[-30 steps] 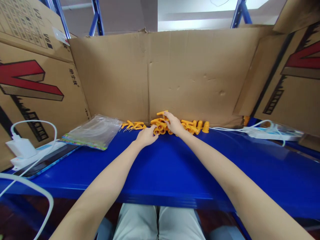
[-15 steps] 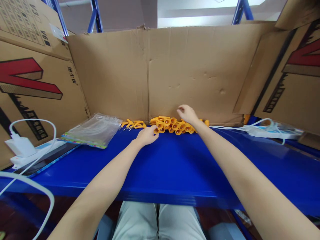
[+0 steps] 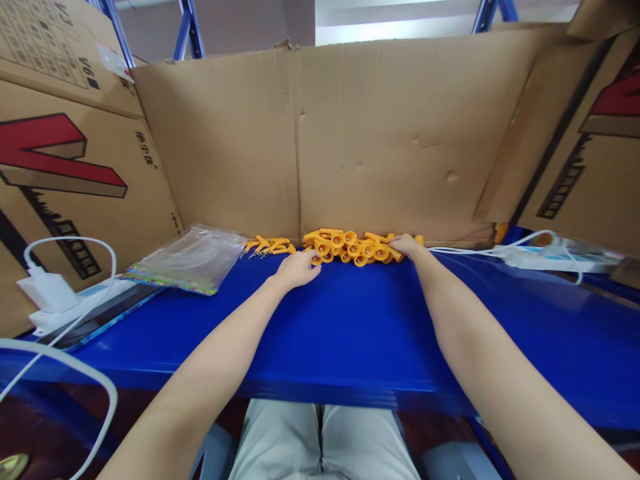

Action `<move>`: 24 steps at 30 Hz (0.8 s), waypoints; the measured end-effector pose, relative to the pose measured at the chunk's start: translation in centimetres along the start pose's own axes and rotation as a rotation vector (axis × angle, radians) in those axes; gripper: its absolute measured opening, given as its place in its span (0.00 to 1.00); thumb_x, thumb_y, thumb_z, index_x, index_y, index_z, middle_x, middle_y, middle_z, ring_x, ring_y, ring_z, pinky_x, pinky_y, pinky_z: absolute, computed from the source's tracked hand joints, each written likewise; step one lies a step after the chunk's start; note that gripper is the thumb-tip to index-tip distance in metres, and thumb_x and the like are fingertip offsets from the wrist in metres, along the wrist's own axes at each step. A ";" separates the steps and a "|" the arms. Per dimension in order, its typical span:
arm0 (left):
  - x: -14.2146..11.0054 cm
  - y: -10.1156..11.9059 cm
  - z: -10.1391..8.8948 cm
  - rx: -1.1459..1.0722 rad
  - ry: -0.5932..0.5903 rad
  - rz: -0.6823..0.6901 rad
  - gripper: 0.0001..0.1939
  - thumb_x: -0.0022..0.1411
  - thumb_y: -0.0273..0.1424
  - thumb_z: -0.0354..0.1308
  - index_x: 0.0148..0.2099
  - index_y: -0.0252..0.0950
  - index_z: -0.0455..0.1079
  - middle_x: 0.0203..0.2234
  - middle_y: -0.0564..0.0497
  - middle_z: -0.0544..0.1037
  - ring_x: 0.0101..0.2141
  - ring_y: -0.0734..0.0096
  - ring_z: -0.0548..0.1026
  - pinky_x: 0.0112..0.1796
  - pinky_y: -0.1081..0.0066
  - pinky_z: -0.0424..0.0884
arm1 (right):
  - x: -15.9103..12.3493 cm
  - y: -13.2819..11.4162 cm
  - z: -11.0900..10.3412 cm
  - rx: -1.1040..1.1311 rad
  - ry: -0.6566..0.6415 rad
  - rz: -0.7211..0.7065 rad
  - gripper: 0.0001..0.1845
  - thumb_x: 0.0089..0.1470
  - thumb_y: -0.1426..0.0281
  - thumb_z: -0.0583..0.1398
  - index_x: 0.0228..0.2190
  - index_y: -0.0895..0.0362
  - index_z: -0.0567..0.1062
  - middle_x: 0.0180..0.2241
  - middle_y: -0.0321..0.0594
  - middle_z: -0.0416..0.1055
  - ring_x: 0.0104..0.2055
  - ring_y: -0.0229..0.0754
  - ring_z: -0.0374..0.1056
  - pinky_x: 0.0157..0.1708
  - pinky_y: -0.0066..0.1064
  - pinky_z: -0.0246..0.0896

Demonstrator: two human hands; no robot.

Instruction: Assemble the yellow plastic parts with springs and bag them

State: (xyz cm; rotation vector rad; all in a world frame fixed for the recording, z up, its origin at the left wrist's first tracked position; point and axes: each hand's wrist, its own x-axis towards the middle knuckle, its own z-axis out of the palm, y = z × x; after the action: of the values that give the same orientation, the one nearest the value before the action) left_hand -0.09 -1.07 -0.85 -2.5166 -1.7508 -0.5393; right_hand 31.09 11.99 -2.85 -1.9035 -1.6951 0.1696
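A stack of orange plastic corkscrews point(image 3: 354, 249) lies against the cardboard, bell-shaped ends facing me. My left hand point(image 3: 299, 268) rests on the table at the stack's left end. Its fingers are loosely curled, thumb and forefinger apart beside the nearest bell end. At the right end, my right hand point(image 3: 407, 245) has its fingers bent down over an orange piece, and the fingertips are partly hidden. Left of the stack lie several orange handles with metal spirals point(image 3: 267, 247). An orange cup-shaped piece point(image 3: 419, 239) shows just behind my right hand.
Clear plastic bags point(image 3: 193, 257) lie on the left of the blue table point(image 3: 350, 333). Beyond them are a dark flat device point(image 3: 113, 310) and a white power strip with a charger point(image 3: 47, 290). Another power strip point(image 3: 565, 259) sits at right. Cardboard point(image 3: 390, 133) walls the back.
My right hand has let go of a piece atop the stack, lifted away, and come down at its right end. My left hand has stayed at the left end.
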 end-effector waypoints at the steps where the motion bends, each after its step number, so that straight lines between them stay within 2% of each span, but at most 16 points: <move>1: 0.0 0.0 0.0 0.002 -0.003 0.001 0.18 0.61 0.35 0.52 0.52 0.36 0.70 0.34 0.48 0.80 0.35 0.64 0.77 0.34 0.70 0.68 | 0.1 -0.2 0.1 -0.003 -0.015 0.025 0.11 0.51 0.68 0.60 0.38 0.54 0.78 0.37 0.43 0.75 0.42 0.48 0.69 0.41 0.40 0.65; 6: -0.1 0.2 -0.1 -0.001 -0.011 0.003 0.18 0.61 0.35 0.52 0.52 0.36 0.70 0.34 0.49 0.80 0.36 0.64 0.77 0.35 0.70 0.69 | 0.5 -0.8 0.3 0.033 -0.101 0.173 0.17 0.50 0.64 0.62 0.43 0.55 0.75 0.36 0.46 0.74 0.40 0.48 0.70 0.37 0.41 0.66; 10: 0.0 0.1 0.0 -0.004 -0.018 0.012 0.17 0.61 0.35 0.52 0.51 0.36 0.70 0.34 0.49 0.80 0.36 0.64 0.77 0.36 0.70 0.69 | 0.5 -0.8 0.1 0.038 -0.082 0.113 0.19 0.49 0.60 0.63 0.42 0.55 0.75 0.34 0.46 0.74 0.38 0.47 0.70 0.35 0.40 0.67; 16: 0.1 0.0 0.2 -0.012 -0.013 0.019 0.16 0.61 0.35 0.52 0.50 0.37 0.71 0.33 0.49 0.80 0.36 0.64 0.77 0.36 0.70 0.69 | 0.2 -1.1 -0.7 -0.028 -0.167 0.091 0.12 0.48 0.62 0.63 0.36 0.53 0.76 0.34 0.45 0.74 0.40 0.49 0.69 0.38 0.43 0.64; 20: 0.0 0.0 0.1 -0.022 -0.015 0.009 0.17 0.61 0.35 0.53 0.50 0.37 0.70 0.34 0.49 0.80 0.36 0.64 0.77 0.36 0.70 0.69 | -0.1 -1.5 -1.0 0.014 -0.138 0.015 0.11 0.48 0.61 0.63 0.34 0.51 0.76 0.32 0.42 0.74 0.39 0.48 0.69 0.39 0.43 0.64; 24: 0.0 0.1 0.0 -0.022 -0.019 0.011 0.17 0.61 0.34 0.52 0.51 0.36 0.70 0.34 0.48 0.80 0.36 0.64 0.77 0.37 0.69 0.70 | -0.3 -1.6 -0.9 0.095 -0.103 0.063 0.13 0.49 0.59 0.62 0.36 0.53 0.76 0.32 0.43 0.74 0.37 0.47 0.69 0.37 0.42 0.64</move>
State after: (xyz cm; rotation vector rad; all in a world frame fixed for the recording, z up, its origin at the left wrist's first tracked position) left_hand 0.01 -1.11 -0.84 -2.5530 -1.7462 -0.5381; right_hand 30.03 11.45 -1.40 -1.9077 -1.6626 0.3725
